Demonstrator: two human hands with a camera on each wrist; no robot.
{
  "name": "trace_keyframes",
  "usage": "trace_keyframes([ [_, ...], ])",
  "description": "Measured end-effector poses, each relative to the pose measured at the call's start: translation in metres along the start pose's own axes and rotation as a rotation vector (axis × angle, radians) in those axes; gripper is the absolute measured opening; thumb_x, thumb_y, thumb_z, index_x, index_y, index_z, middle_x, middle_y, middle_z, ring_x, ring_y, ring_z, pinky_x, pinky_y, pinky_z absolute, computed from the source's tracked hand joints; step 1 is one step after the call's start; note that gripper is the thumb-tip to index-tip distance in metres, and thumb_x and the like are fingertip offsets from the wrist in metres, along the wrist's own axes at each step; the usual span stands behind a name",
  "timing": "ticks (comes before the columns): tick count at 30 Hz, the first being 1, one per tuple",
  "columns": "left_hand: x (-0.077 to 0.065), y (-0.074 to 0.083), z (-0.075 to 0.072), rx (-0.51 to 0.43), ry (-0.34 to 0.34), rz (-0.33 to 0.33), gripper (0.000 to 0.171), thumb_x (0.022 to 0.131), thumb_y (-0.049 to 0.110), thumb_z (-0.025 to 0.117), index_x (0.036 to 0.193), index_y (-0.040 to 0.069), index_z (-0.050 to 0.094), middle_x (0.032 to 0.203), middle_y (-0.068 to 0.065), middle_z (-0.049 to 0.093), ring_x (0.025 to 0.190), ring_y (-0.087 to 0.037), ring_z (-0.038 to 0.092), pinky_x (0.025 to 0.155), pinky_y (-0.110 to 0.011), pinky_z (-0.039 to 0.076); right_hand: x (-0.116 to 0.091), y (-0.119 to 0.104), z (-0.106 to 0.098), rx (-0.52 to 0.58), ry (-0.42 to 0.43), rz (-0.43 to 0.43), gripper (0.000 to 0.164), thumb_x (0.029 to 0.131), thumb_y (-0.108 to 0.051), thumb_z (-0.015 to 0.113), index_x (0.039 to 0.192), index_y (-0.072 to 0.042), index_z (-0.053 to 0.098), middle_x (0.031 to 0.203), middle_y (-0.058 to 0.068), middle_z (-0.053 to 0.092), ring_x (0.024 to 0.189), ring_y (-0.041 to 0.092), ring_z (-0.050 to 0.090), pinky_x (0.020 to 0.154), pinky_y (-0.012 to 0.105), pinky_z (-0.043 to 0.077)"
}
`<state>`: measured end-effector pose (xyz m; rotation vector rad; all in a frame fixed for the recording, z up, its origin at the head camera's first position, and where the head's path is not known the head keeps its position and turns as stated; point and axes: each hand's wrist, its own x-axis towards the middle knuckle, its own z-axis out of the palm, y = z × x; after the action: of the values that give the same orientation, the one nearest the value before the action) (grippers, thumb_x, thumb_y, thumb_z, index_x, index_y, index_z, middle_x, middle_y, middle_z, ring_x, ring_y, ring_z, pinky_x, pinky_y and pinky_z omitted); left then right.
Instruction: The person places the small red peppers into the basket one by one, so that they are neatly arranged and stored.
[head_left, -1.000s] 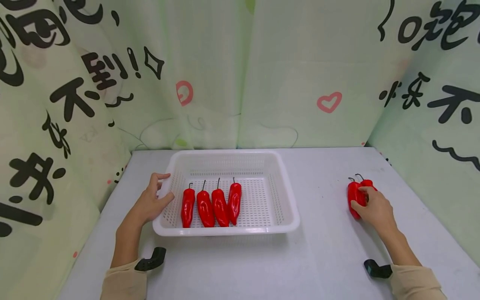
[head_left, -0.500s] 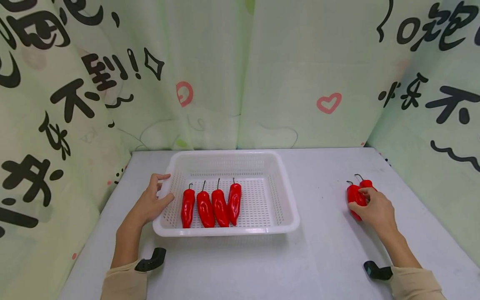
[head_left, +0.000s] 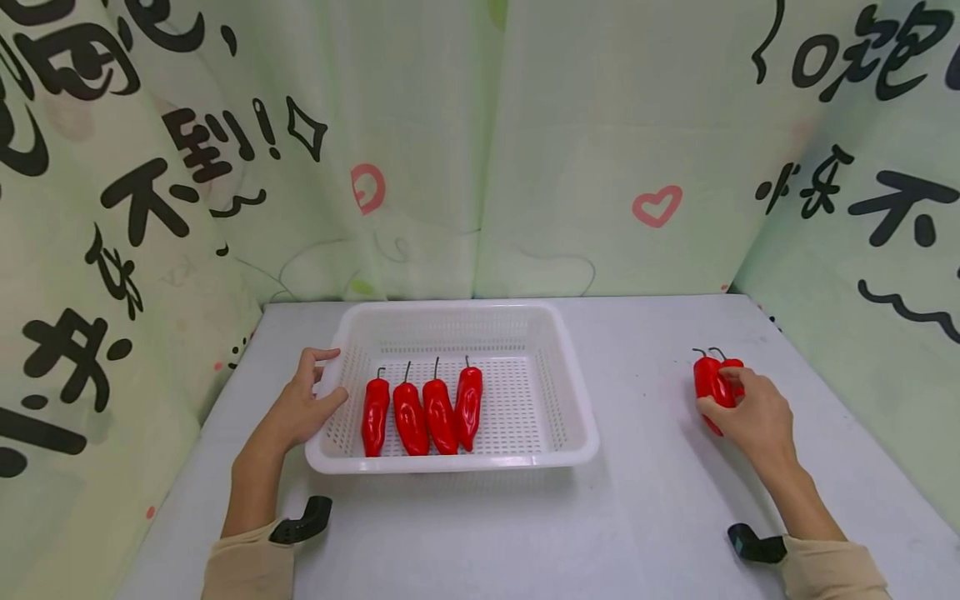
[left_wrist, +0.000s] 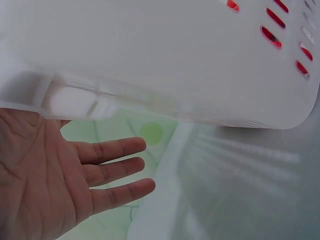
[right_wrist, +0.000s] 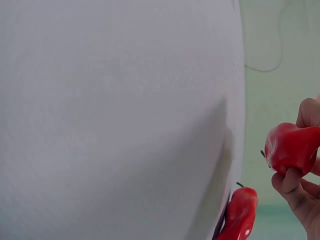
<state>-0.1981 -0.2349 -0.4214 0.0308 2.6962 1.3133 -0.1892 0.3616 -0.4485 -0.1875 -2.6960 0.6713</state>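
A glossy red chili pepper (head_left: 708,380) is pinched between thumb and fingers of my right hand (head_left: 756,418) at the right side of the table. The right wrist view shows this chili pepper (right_wrist: 289,150) raised above the tabletop. A second red chili pepper (head_left: 732,363) lies just behind it, partly covered by the hand. My left hand (head_left: 303,400) rests at the left rim of a white perforated plastic basket (head_left: 577,417), thumb and forefinger at the edge. Its other fingers (left_wrist: 112,149) stretch out straight beside the basket wall.
Several red chili peppers (head_left: 411,418) lie side by side in the left half of the basket, stems toward the back. The white table (head_left: 480,533) ends at a pale green curtain (head_left: 570,150) behind and on both sides.
My right hand has drawn one chili pepper up and slightly away from the tabletop, turning it a little. The left hand and the basket have stayed in place.
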Motion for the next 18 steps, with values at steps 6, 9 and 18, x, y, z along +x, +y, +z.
trace_keyframes([
  [6, 0.0, 0.0, 0.0, 0.0, 0.001, 0.007, 0.069, 0.095, 0.018, 0.057, 0.154, 0.014, 0.02, 0.156, -0.033, 0.032, 0.133, -0.056, 0.045, 0.092, -0.061, 0.055, -0.001, -0.007, -0.005, 0.02, 0.026, -0.023, 0.063, 0.079, -0.01, 0.078, 0.133, 0.01, 0.052, 0.123, 0.034, 0.056, 0.107, 0.052, 0.053, 0.076, 0.069, 0.056],
  [9, 0.0, 0.0, 0.0, -0.004, 0.003, 0.007, 0.069, 0.095, 0.018, 0.057, 0.154, 0.015, 0.02, 0.155, -0.033, 0.034, 0.13, -0.055, 0.049, 0.091, -0.059, 0.057, -0.002, -0.013, -0.007, 0.031, 0.033, -0.033, 0.063, 0.079, -0.009, 0.079, 0.133, 0.01, 0.052, 0.123, 0.034, 0.056, 0.106, 0.052, 0.053, 0.075, 0.069, 0.056],
  [18, 0.0, 0.0, 0.0, -0.014, 0.004, 0.008, 0.07, 0.095, 0.018, 0.057, 0.153, 0.015, 0.02, 0.153, -0.032, 0.037, 0.125, -0.053, 0.053, 0.088, -0.057, 0.059, -0.006, -0.03, -0.012, 0.051, 0.053, -0.067, 0.067, 0.076, -0.005, 0.082, 0.134, 0.011, 0.051, 0.124, 0.035, 0.055, 0.108, 0.054, 0.052, 0.077, 0.071, 0.055],
])
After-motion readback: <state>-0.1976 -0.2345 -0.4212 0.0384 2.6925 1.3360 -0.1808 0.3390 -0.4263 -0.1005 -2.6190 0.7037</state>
